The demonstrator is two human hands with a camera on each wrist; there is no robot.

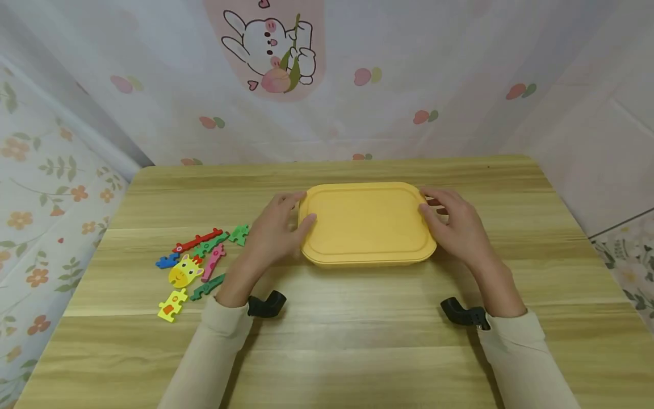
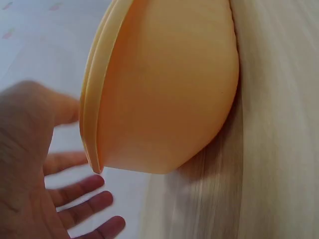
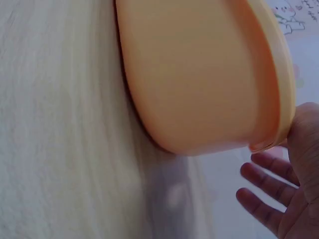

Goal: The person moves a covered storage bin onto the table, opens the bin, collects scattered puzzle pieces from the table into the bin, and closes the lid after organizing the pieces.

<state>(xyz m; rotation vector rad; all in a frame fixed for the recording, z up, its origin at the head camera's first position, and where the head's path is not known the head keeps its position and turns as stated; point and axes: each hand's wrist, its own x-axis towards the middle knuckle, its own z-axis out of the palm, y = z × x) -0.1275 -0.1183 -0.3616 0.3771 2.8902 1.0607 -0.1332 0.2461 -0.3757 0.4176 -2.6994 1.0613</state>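
A yellow plastic box with rounded corners and its lid on stands on the wooden table. On its left end, my left hand holds the rim, thumb on top of the lid and index finger at the far corner. The other fingers of that hand spread beyond the rim in the left wrist view. My right hand holds the opposite end by the lid's edge with thumb and index finger. Its remaining fingers extend past the rim, bent a little. What lies inside the box is hidden.
Left of my left forearm lie several colourful puzzle pieces, among them a yellow giraffe head, a red strip and a yellow-green piece. A patterned curtain hangs behind the table. Black mounts sit at both wrists.
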